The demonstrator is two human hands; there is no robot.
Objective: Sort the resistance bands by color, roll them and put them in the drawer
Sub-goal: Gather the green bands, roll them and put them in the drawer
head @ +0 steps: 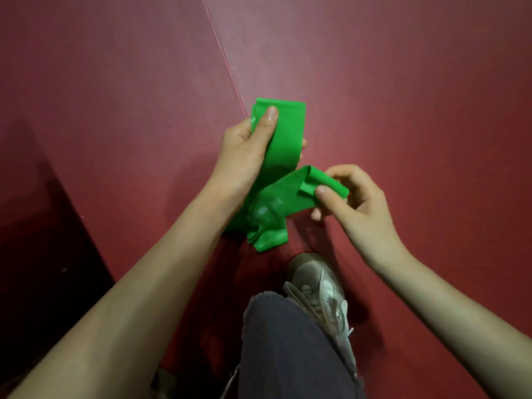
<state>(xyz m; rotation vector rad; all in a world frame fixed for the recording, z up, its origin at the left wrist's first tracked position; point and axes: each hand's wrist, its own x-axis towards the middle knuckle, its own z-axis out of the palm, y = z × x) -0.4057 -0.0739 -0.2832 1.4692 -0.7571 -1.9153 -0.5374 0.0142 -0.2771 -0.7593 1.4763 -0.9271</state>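
Green resistance band (pixel 283 145) hangs in the air between both hands, above a red mat (pixel 403 110) and just ahead of the person's shoe (pixel 316 286). The left hand (pixel 244 151) clamps the upper stretch, which is folded flat into several layers. Its thumb lies across the front and its fingertips show at the far edge behind. The right hand (pixel 354 203) pinches the other end, where a short fold is turned over, with the thumb on top and the fingers curled beneath. Between the two grips the band sags and bunches into a crumpled twist. Its lowest flap dangles close to the mat, and I cannot tell whether it touches.

It looks like a thin, wide strip of rubbery film: very light, quite limp, with no stiffness to keep a shape. The sheen suggests the layers will slide on each other, and the material will likely stretch under any pull and spring back when let go.

The best hold is probably across the full width at the turned-over end, with the thumb flat so the first turn stays square. The other hand would feed the strip under light tension. The twist in the middle needs smoothing first, or the roll will likely come out crooked. A finished roll may uncoil unless it is kept pinched. No drawer is in view.
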